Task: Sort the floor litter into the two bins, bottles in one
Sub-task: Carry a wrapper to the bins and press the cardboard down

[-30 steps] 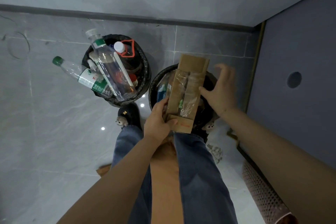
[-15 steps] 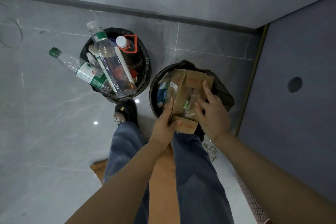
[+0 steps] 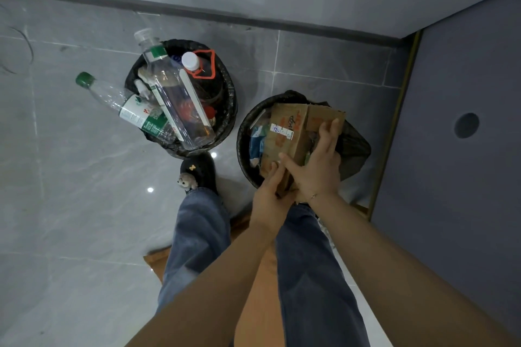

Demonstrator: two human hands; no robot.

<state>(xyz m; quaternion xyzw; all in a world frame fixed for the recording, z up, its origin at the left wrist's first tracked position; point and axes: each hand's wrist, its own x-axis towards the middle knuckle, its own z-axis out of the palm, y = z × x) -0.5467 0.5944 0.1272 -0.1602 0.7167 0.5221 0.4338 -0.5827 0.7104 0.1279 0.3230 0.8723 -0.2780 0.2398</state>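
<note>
The flattened cardboard box [image 3: 293, 132] lies across the mouth of the right bin [image 3: 243, 132], its far flap propped on the back rim and its near end low at the front, so it sits on top of the other wrappers rather than down among them. Both hands are on it: the right hand [image 3: 317, 166] lies over its near right edge with fingers stretched forward along the card, pressing rather than curling round it, while the left hand [image 3: 267, 194] holds the near corner, fingers laid straight against the card; whether its thumb hooks underneath I cannot tell. The likely trouble is that the card is wider than the room left in the bin, so a push could bend it, let it spring back out, or drag the loose black liner [image 3: 352, 146] off the rim. A hard shove could also tip the bin toward the wall. Just beside it, the left bin [image 3: 225, 110] is heaped with bottles; the green-capped bottle [image 3: 121, 101] and the tall clear bottle [image 3: 174, 98] lean well over its rim, and a knock from a slipper [image 3: 197, 172] or knee could spill them onto the floor [image 3: 70, 205].
</note>
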